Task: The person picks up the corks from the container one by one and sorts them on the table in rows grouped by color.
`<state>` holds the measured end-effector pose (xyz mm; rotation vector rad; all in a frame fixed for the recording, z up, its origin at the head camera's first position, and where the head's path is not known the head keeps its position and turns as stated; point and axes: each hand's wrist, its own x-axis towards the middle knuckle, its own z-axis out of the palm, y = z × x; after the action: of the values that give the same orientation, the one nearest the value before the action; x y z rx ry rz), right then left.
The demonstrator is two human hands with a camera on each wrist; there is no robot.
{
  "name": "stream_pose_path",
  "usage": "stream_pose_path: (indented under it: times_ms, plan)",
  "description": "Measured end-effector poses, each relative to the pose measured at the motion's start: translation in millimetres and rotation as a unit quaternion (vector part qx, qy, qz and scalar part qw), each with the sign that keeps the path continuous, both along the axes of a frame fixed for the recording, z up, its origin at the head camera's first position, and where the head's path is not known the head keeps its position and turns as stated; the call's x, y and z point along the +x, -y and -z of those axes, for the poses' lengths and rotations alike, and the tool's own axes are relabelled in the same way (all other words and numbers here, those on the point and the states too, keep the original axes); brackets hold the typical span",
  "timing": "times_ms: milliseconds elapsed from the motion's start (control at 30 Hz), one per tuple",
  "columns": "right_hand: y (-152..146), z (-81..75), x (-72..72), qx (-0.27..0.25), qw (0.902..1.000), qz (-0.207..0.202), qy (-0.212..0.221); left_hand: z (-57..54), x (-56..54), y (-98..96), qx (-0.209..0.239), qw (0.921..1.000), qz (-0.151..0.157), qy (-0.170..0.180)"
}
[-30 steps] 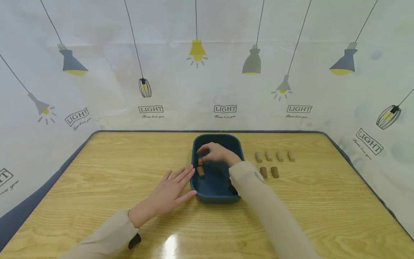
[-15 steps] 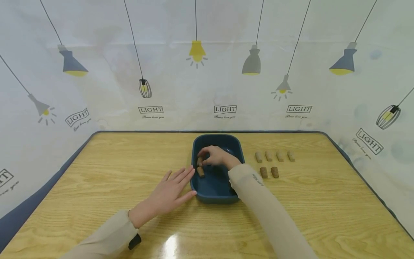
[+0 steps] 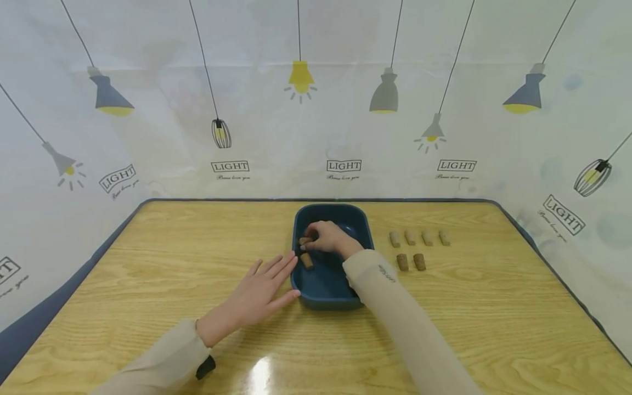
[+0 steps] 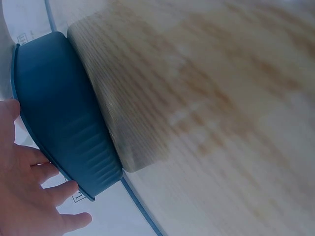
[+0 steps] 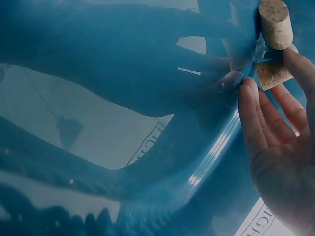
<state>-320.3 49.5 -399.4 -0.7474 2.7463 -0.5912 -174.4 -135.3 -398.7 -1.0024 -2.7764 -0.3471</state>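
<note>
Inside a dark blue tray [image 3: 329, 303], my right hand [image 3: 329, 237] pinches a tapered cork [image 3: 305, 240] near the left wall. In the right wrist view that cork [image 5: 273, 74] sits between the thumb and the fingers. Another cork [image 3: 307, 261] lies on the tray floor just nearer to me, close to the thumb. My left hand [image 3: 261, 291] is spread flat with straight fingers, its fingertips on the tray's left rim. From the left wrist, the fingers [image 4: 63, 192] show along the tray's rim and outer wall [image 4: 64, 103].
To the right of the tray, several pale corks [image 3: 411, 237] lie in a row on the wooden table [image 3: 494, 307]. Two darker brown corks [image 3: 419, 262] stand in front of them. A wall sheet printed with lamps [image 3: 276, 131] surrounds the table's back and sides.
My right hand has shifted slightly right in the tray, and the cork at its fingers has turned from lengthwise to crosswise. The left hand has stayed in place.
</note>
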Motion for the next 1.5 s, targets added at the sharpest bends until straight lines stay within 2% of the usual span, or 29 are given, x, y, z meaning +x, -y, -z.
stream_pose_path:
  times_ms: [333, 600, 800, 1033, 1300, 1500]
  plan:
    - [0, 0.0, 0.8, -0.009, 1.0, -0.001, -0.003, 0.5, -0.7, -0.8, -0.006, 1.0, -0.003, 0.004]
    - [0, -0.3, -0.2, -0.015, 0.9997, -0.017, 0.001, 2.2, -1.8, -0.5, -0.004, 1.0, -0.001, 0.002]
    - [-4, -3.8, -0.6, -0.035, 0.9988, -0.029, 0.018, 1.6, -1.0, -0.9, -0.004, 1.0, -0.001, 0.009]
    - [-10, -22.9, -2.5, -0.063, 0.9973, -0.037, 0.004, 1.2, -0.9, -1.3, -0.005, 0.9999, -0.005, 0.009]
    - [-22, -53.1, -1.6, -0.107, 0.9929, -0.05, 0.013, 1.5, -0.4, -1.4, -0.009, 0.9999, -0.009, 0.007]
    - [-36, -67.3, 0.9, -0.094, 0.9933, -0.065, -0.018, 1.5, -0.7, -1.8, -0.005, 0.9999, -0.008, 0.006]
